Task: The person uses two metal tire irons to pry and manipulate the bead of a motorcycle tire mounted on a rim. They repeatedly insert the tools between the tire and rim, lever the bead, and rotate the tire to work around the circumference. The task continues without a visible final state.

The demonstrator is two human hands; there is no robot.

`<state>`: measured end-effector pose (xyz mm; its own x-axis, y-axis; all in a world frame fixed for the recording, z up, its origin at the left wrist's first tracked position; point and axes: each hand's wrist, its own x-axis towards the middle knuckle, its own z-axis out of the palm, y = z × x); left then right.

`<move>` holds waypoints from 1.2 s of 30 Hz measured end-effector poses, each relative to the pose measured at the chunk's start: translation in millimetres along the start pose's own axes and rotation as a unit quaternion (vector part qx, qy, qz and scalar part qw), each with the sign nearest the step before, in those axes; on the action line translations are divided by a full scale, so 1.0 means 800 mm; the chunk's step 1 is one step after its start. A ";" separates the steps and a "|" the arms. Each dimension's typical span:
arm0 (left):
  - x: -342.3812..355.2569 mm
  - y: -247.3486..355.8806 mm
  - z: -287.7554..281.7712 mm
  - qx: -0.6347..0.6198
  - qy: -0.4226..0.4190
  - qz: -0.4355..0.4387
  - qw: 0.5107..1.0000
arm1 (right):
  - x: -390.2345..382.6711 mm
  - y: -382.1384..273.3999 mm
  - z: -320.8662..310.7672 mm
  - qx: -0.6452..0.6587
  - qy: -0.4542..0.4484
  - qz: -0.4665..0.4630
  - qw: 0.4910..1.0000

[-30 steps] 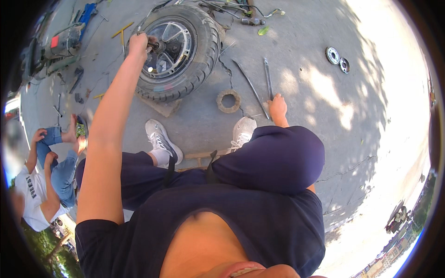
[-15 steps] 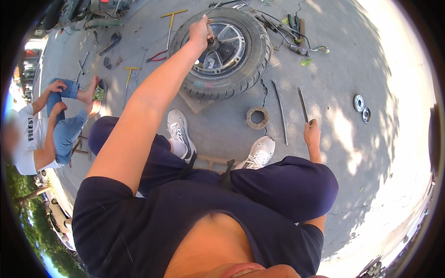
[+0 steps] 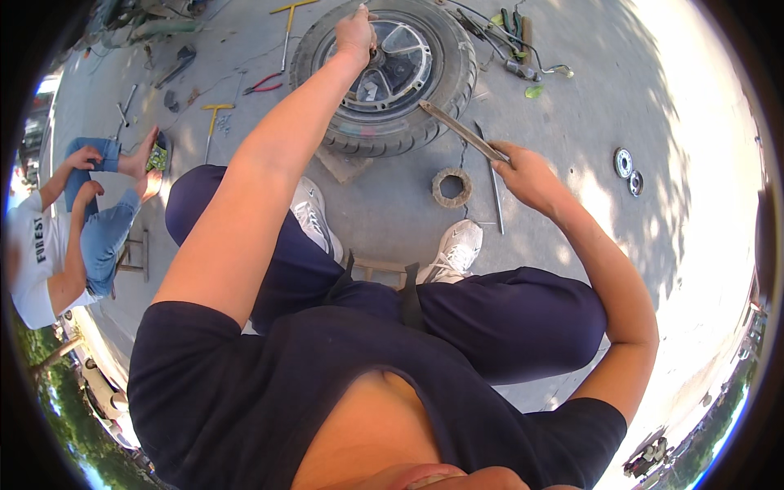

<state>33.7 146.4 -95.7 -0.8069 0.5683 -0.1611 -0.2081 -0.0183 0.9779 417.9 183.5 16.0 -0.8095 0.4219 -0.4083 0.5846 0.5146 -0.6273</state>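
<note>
A wheel with a black tyre (image 3: pixel 460 69) and a silver-spoked hub (image 3: pixel 400 96) lies on its side in front of me. My left hand (image 3: pixel 355 34) is closed at the hub's centre, its fingers around what looks like the axle stub (image 3: pixel 375 57). In my right hand (image 3: pixel 523 173) is a flat metal tyre lever (image 3: pixel 464 131). The lever's far tip meets the wheel where the tyre borders the rim, on the near right side. A second, thin metal bar (image 3: pixel 496 192) lies on the ground beneath and beside my right hand.
A worn ring (image 3: pixel 437 189) lies near my right shoe (image 3: pixel 457 245). Two round metal parts (image 3: pixel 624 163) are farther right. Red-handled pliers (image 3: pixel 263 84), yellow T-handle wrenches (image 3: pixel 217 107) and a hammer (image 3: pixel 523 70) surround the wheel. A person (image 3: pixel 73 237) sits at left.
My right hand has swung forward and left, bringing the tyre lever from over the ground to the tyre's edge. My left hand stays at the hub. The view has shifted slightly.
</note>
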 end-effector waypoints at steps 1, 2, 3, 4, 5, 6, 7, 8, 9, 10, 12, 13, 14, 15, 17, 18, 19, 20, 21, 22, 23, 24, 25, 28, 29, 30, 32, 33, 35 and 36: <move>-0.002 0.001 0.001 0.016 0.021 -0.008 1.000 | 0.003 0.001 0.007 0.000 0.012 -0.014 1.000; -0.005 0.001 0.007 0.000 0.039 -0.013 0.999 | 0.004 0.000 0.010 0.002 0.009 -0.008 1.000; -0.007 0.001 0.016 -0.016 0.058 -0.018 0.998 | 0.005 -0.003 0.012 0.004 0.006 -0.003 1.000; -0.007 0.004 0.019 -0.029 0.078 -0.019 0.996 | 0.008 -0.007 0.014 0.008 0.004 -0.002 1.000; -0.005 0.003 0.018 -0.027 0.076 -0.009 0.997 | 0.010 -0.008 0.014 0.010 0.003 0.005 1.000; -0.005 0.003 0.017 -0.024 0.073 0.000 0.997 | 0.012 -0.009 0.013 0.013 0.001 0.013 1.000; -0.005 0.001 0.016 -0.019 0.069 0.008 0.997 | 0.013 -0.010 0.015 0.018 -0.002 0.021 1.000; -0.005 0.000 0.016 -0.018 0.068 0.011 0.997 | 0.015 -0.010 0.016 0.005 -0.001 0.014 1.000; -0.003 -0.001 0.016 -0.017 0.068 0.014 0.997 | 0.018 -0.010 0.017 -0.008 0.001 0.007 1.000; -0.004 -0.006 0.017 -0.018 0.066 0.013 0.998 | 0.018 -0.012 0.018 -0.021 0.001 0.004 1.000; -0.001 -0.010 0.014 -0.008 0.069 0.015 0.997 | 0.022 -0.024 0.012 -0.005 -0.027 0.024 0.999; 0.003 -0.010 0.013 -0.005 0.071 0.019 0.997 | 0.024 -0.027 0.008 0.001 -0.040 0.033 0.999; 0.005 -0.011 0.013 -0.013 0.064 0.017 0.998 | 0.023 -0.023 0.010 0.000 -0.032 0.031 0.999; 0.006 -0.013 0.013 -0.020 0.057 0.014 0.998 | 0.022 -0.018 0.015 -0.001 -0.024 0.029 0.999; 0.009 -0.017 0.010 -0.022 0.056 0.015 0.998 | 0.020 -0.011 0.019 0.001 -0.014 0.022 1.000; 0.011 -0.019 0.010 -0.015 0.059 0.017 0.998 | 0.019 -0.008 0.020 0.006 -0.010 0.018 1.000; 0.012 -0.018 0.012 -0.007 0.061 0.018 0.998 | 0.017 -0.006 0.023 0.012 -0.005 0.017 1.000; 0.012 -0.017 0.011 -0.006 0.064 0.010 0.998 | 0.013 -0.003 0.027 0.012 0.010 0.010 1.000; 0.012 -0.016 0.010 -0.004 0.068 0.002 0.998 | 0.009 -0.001 0.033 0.013 0.026 0.003 1.000; 0.009 -0.012 0.013 -0.003 0.072 -0.007 0.997 | 0.005 0.002 0.037 0.013 0.041 -0.003 0.999; 0.006 -0.009 0.017 0.003 0.075 -0.005 0.997 | 0.004 0.007 0.040 0.017 0.049 -0.011 0.999; 0.003 -0.006 0.021 0.009 0.077 -0.004 0.997 | 0.002 0.013 0.042 0.022 0.057 -0.019 0.998; 0.003 -0.004 0.021 0.016 0.081 -0.001 0.997 | 0.002 0.016 0.043 0.027 0.064 -0.029 0.997; 0.000 -0.002 0.010 0.035 0.042 0.040 0.998 | -0.001 0.020 0.046 -0.006 0.061 -0.019 0.998; 0.001 -0.002 0.011 0.030 0.045 0.037 0.998 | -0.001 0.024 0.047 -0.012 0.067 -0.029 0.997; 0.001 -0.003 0.015 0.024 0.048 0.034 0.998 | -0.001 0.030 0.049 -0.018 0.074 -0.039 0.996; -0.004 -0.002 0.016 0.019 0.058 0.024 0.998 | -0.001 0.035 0.054 -0.025 0.078 -0.049 0.995; -0.005 0.000 0.015 0.019 0.064 0.019 0.998 | 0.000 0.035 0.054 -0.028 0.078 -0.049 0.995; -0.016 0.007 0.020 0.018 0.072 0.015 0.997 | -0.001 0.037 0.057 -0.037 0.082 -0.053 0.995; -0.024 0.009 0.022 0.018 0.074 0.016 0.997 | -0.003 0.038 0.059 -0.042 0.086 -0.058 0.994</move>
<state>57.2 149.8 -83.6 -0.8862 0.4403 -0.1443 -0.1629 -0.0045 0.9866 435.0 163.0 -33.5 -0.8547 0.4736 -0.2125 0.4962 0.6253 -0.6023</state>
